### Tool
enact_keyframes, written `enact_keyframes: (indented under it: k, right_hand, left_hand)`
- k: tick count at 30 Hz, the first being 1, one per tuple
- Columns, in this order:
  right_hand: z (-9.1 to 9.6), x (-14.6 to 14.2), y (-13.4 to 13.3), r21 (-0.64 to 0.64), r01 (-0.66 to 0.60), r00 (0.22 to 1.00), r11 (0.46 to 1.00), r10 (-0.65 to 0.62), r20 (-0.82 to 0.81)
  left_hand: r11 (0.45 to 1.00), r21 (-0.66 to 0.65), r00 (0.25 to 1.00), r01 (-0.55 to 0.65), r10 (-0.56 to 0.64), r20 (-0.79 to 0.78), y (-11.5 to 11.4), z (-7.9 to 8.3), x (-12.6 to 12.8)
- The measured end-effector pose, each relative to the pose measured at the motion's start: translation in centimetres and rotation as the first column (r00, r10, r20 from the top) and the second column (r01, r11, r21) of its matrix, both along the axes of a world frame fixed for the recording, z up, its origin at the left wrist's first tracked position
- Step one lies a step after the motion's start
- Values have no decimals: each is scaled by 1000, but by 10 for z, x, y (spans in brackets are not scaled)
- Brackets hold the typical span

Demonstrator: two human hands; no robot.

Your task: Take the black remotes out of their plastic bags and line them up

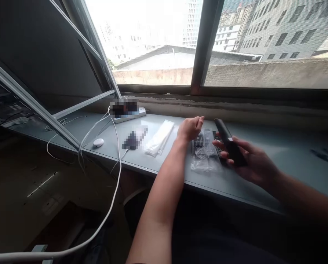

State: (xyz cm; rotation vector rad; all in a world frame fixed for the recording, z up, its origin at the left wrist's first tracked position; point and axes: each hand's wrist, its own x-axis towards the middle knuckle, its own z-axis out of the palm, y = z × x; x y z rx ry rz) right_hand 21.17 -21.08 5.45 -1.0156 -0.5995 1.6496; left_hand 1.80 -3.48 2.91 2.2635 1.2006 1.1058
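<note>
My right hand (253, 159) is wrapped round a black remote control (226, 137), held tilted above the desk with its far end up and to the left. My left hand (190, 127) is curled closed a short way left of it; whatever its fingers may hold is hidden. Below and between the hands, clear plastic bags (205, 163) with dark remote controls inside lie on the desk. A further black remote with buttons (217, 136) shows partly behind my right fingers. Left of my left forearm lies a stack of flat clear plastic bags (160, 137).
The grey desk (290, 150) runs along a window. At left are a blurred-out device (135, 138), a white round object (98, 142), a power strip (131, 114) and a loose white cable (119, 172). A metal frame (67, 135) slants across the left; a dark item (325, 156) lies far right.
</note>
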Motion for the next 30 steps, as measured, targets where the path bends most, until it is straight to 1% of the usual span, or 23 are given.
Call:
enact_keyframes:
  k: [5,8,10,14,18,21,24,27,30]
  right_hand:
    - [0,-1,-1,36,-99,992,994,101,-78]
    - [0,-4,-1,45,-131,985,990,135,-106]
    - [-2,-5,0,55,-110,990,992,114,-87]
    - [-8,-4,2,89,-15,1000,996,16,-13]
    - [-11,-3,3,59,22,999,998,-24,35]
    - [-7,-5,1,32,15,999,999,-17,47]
    - [1,-9,-2,12,-9,1000,1000,9,13]
    - [9,-13,-3,32,3,1000,999,-2,-27]
    - [13,-14,-4,46,6,998,999,-4,-58]
  left_hand:
    - [1000,-20,998,-23,22,-55,-4,6,-1]
    - [999,-28,997,-36,34,-66,-5,6,-1]
    - [999,-33,996,-42,39,-78,-4,5,-1]
    - [999,-30,995,-44,41,-92,0,2,0]
    - [999,-26,996,-38,36,-81,2,0,1]
    - [999,-29,997,-31,29,-66,2,0,1]
    - [999,-35,998,-20,18,-56,3,-1,1]
    - [999,-43,998,-21,18,-52,4,-2,1]
    - [999,-31,999,-10,9,-36,6,-4,1]
